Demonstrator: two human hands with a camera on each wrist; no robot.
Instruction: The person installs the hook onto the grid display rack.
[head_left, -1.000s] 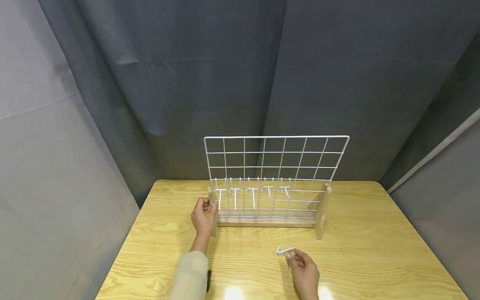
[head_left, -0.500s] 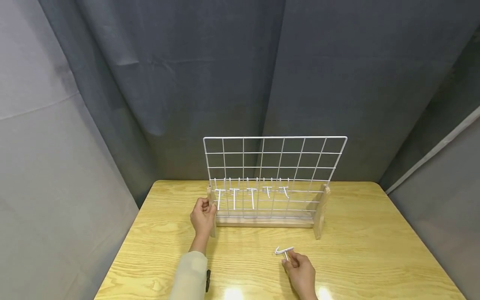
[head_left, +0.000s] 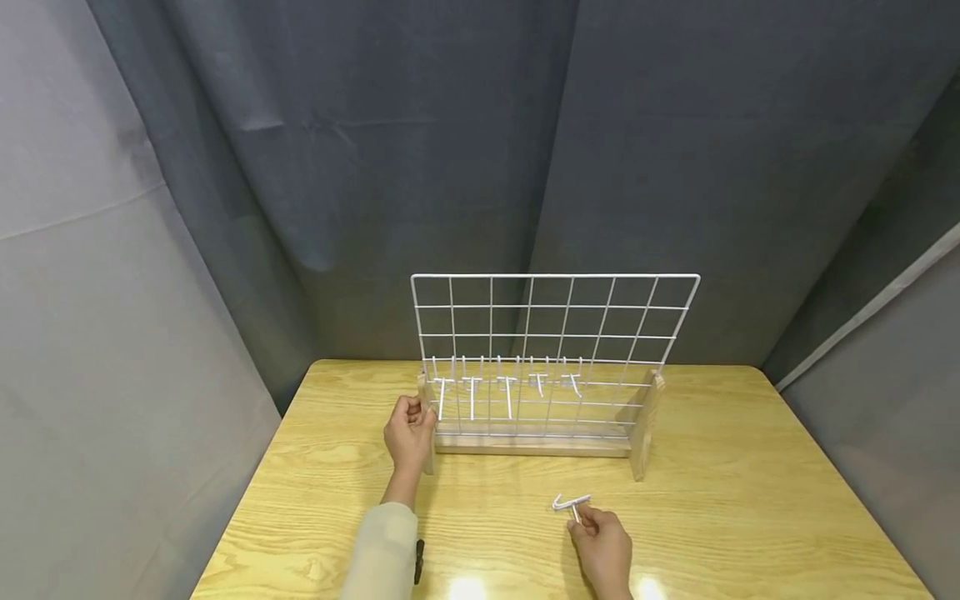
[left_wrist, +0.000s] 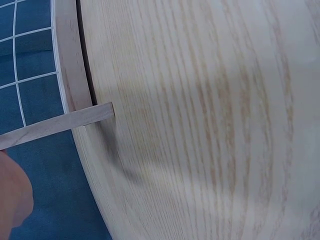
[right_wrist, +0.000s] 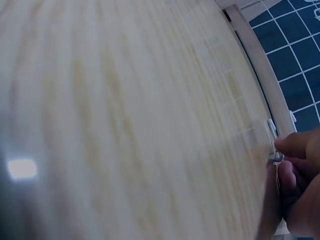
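A white wire grid rack (head_left: 555, 274) stands upright in a wooden base on the table, with several white hooks (head_left: 508, 396) hung in a row along its lower left and middle part. My left hand (head_left: 408, 433) grips the left wooden side post (head_left: 429, 450) of the stand; in the left wrist view that post (left_wrist: 60, 123) runs in from the left above part of the hand (left_wrist: 14, 192). In front of the rack, my right hand (head_left: 604, 552) pinches a loose white hook (head_left: 572, 502) by its stem, with the crossbar sticking up past the fingertips. The right wrist view mostly hides this hook behind the fingers.
The right wooden side post (head_left: 645, 433) flanks the grid. All this stands on a light wood-grain table (head_left: 750, 500). Dark grey curtains (head_left: 420, 167) hang behind the table, and a lighter cloth (head_left: 112, 350) hangs at the left.
My right fingers have shifted slightly down and left on the hook, now pinching its stem below the crossbar. My left hand stays on the side post.
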